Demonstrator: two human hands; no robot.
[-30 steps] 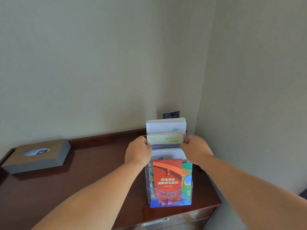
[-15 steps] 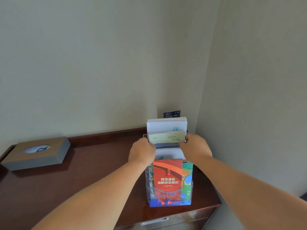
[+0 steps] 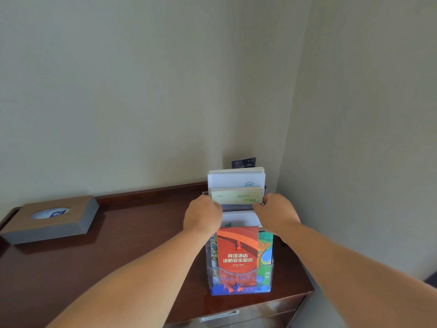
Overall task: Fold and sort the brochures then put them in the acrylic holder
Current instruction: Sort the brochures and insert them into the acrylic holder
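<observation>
A tiered clear acrylic holder point(image 3: 240, 275) stands on the right end of a dark wooden cabinet top. Its front pocket holds a red brochure point(image 3: 237, 252) over a colourful map brochure point(image 3: 266, 252). White brochures point(image 3: 236, 179) fill the back tier, and a pale yellow-green brochure point(image 3: 236, 196) sits in the tier in front of them. My left hand point(image 3: 203, 215) grips that yellow-green brochure's left edge and my right hand point(image 3: 276, 213) grips its right edge. My fingertips are hidden behind the paper and my knuckles.
A grey-brown tissue box point(image 3: 50, 217) lies at the cabinet's left rear. A small dark blue card point(image 3: 243, 162) leans against the wall behind the holder. Walls meet in a corner right behind it. The cabinet top point(image 3: 132, 233) has a drawer below its front edge.
Both hands have shifted slightly inward and down with the yellow-green brochure, which sits a little lower in its tier. The camera has drifted slightly.
</observation>
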